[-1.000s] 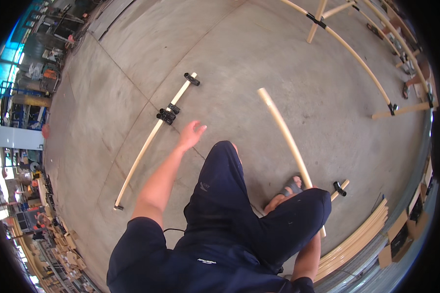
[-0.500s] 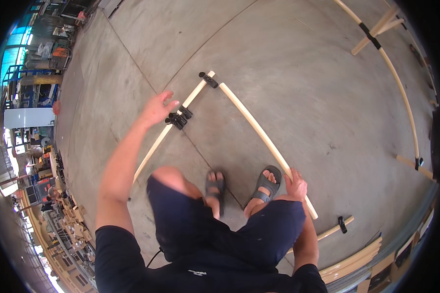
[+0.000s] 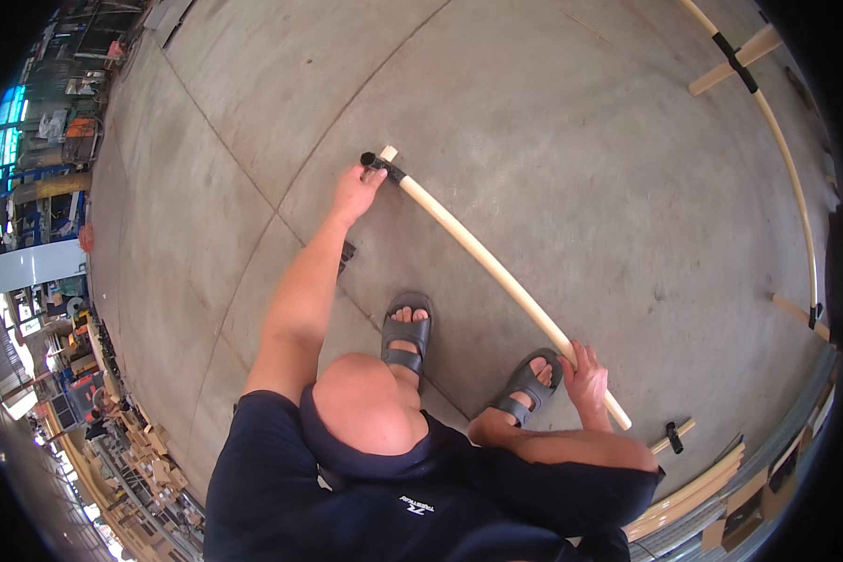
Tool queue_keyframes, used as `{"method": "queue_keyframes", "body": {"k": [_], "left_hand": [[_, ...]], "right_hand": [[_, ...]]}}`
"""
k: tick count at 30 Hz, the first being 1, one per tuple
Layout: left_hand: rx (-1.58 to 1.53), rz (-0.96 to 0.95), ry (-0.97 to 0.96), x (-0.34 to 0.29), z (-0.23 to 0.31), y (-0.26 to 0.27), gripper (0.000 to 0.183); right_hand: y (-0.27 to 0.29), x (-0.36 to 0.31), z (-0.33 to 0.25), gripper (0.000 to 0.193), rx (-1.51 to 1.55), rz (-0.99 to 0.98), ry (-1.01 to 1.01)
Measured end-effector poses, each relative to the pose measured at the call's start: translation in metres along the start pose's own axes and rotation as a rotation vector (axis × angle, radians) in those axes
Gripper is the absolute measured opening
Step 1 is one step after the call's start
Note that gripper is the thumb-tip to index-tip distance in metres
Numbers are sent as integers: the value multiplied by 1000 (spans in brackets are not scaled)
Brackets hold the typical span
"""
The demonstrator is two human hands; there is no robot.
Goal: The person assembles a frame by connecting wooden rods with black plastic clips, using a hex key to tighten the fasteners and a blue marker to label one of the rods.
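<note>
My left hand (image 3: pixel 354 194) is closed round a black pipe joint (image 3: pixel 393 172), its fingers and thumb pressing on it. A long cream pipe (image 3: pixel 487 260) slants from that joint toward the near right, its far end meeting or sitting in the joint; which one I cannot tell. Near the other end of the pipe, my right hand (image 3: pixel 586 377) grips it. The tip of a second cream pipe (image 3: pixel 389 152) pokes out beyond the joint, and my left forearm hides most of its length. More black joints (image 3: pixel 347 254) show partly beside that forearm.
A short pipe with a black joint (image 3: pixel 673 437) lies at the near right, by a stack of cream pipes (image 3: pixel 698 492). A jointed pipe frame (image 3: pixel 777 155) stands along the right. Cardboard pieces (image 3: pixel 155 450) and shelving fill the left edge. My sandalled feet are on the concrete floor.
My left hand has moved from beside the clustered joints to the end joint and closed on it. The long pipe's far end, apart from that joint before, now meets it.
</note>
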State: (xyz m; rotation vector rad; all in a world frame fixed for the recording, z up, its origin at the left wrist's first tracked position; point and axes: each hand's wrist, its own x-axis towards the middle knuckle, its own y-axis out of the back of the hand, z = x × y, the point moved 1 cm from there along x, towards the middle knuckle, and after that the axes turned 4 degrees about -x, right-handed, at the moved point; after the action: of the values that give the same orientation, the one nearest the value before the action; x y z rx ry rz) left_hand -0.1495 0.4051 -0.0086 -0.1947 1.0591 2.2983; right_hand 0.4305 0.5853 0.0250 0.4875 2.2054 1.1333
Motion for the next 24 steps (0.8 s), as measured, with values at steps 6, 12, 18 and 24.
{"method": "queue_keyframes", "body": {"k": [6, 12, 18, 24], "left_hand": [[-66, 89, -91, 12, -11, -17, 40], [-189, 112, -36, 12, -20, -13, 40], [-51, 117, -86, 5, -6, -16, 39], [-38, 163, -124, 4, -14, -17, 37]], "right_hand": [[-7, -4, -5, 41, -115, 234, 96], [0, 22, 20, 45, 341, -189, -72], [7, 41, -4, 39, 40, 155, 55], [1, 54, -12, 39, 12, 170, 152]]}}
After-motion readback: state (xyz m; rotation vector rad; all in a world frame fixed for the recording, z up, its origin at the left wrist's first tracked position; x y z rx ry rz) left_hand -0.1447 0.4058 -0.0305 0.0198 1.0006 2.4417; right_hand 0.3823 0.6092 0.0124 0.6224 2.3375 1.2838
